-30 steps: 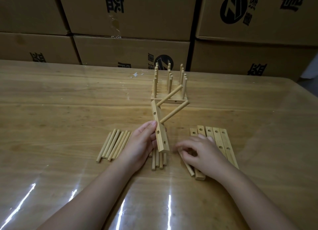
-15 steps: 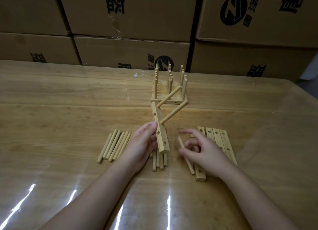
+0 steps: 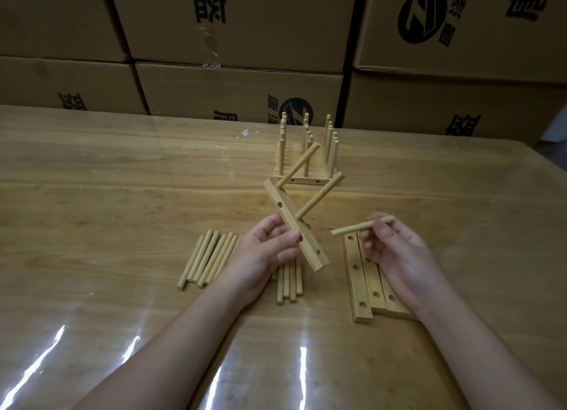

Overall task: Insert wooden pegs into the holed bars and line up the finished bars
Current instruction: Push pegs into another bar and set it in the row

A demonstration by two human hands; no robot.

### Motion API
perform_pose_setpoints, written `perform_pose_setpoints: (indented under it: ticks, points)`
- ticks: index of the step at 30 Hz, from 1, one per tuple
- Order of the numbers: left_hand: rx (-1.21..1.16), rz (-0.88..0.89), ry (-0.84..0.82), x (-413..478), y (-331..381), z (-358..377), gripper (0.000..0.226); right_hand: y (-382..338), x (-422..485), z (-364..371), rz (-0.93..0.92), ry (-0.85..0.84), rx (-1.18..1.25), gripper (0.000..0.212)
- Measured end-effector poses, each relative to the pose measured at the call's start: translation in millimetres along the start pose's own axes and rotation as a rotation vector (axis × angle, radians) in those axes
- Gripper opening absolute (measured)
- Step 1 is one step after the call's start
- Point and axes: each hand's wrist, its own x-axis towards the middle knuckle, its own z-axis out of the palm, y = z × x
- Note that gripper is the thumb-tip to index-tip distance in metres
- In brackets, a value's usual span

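The left hand (image 3: 260, 256) grips a slanted bar (image 3: 296, 228), two pegs already seated in it, above the table (image 3: 122, 194). The right hand (image 3: 395, 250) pinches a third peg (image 3: 362, 226) by its far end. The peg lies nearly level, its free tip aimed left at the bar's lower stretch, just short of it. A second ago that hand was down among the empty bars (image 3: 356, 274); now the peg is lifted clear.

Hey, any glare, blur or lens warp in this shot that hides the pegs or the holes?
Head view: white glare streaks lie on the near part of the table, clear of the parts; head view edges bow from the wide lens, seen in the cartons; the held bar, its holes and the peg in the right hand look sharp.
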Motion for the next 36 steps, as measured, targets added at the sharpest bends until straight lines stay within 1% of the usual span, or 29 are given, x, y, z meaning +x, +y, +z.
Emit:
perform_pose_setpoints:
  ticks: [3,5,10,16,18,19,20,22,24,27,29,32,33,36]
  points:
    - [-0.009,0.015,-0.042,0,-1,-2,0.056,1,-2,3,-0.042,-0.053,-0.119,0.014]
    - [-0.011,0.015,-0.051,0,-1,-3,0.056,2,-2,5,-0.051,-0.069,-0.177,0.014]
    - [-0.014,0.012,-0.054,1,-1,-4,0.056,1,-2,7,-0.055,-0.076,-0.206,0.013]
    - [-0.021,0.028,-0.023,1,-1,-1,0.054,-1,-4,7,-0.034,-0.104,-0.302,0.021]
    - [-0.026,0.028,-0.02,1,-1,-1,0.053,1,-6,9,-0.048,-0.108,-0.497,0.03]
    - [-0.026,0.025,-0.025,1,-1,-1,0.054,3,-8,11,-0.064,-0.132,-0.617,0.031]
    - [-0.024,0.022,-0.032,1,-1,-1,0.053,4,-9,15,-0.083,-0.174,-0.714,0.027]
    - [-0.021,0.02,-0.045,1,-2,-2,0.049,5,-12,21,-0.106,-0.256,-0.827,0.022]
    - [-0.021,0.018,-0.049,1,-1,-3,0.048,5,-12,24,-0.111,-0.273,-0.864,0.023]
    - [-0.021,0.012,-0.055,0,-1,-4,0.056,5,-11,22,-0.106,-0.237,-0.889,0.013]
    - [-0.013,0.018,-0.068,-1,0,-3,0.057,5,-12,22,-0.086,-0.229,-0.899,0.01]
    - [0.008,0.026,-0.086,-2,1,0,0.059,5,-11,21,-0.102,-0.219,-0.878,0.022]
    - [0.016,0.029,-0.082,-3,2,1,0.06,6,-11,21,-0.121,-0.205,-0.872,0.022]
    - [0.032,0.032,-0.074,-3,2,2,0.061,7,-10,21,-0.16,-0.178,-0.881,0.006]
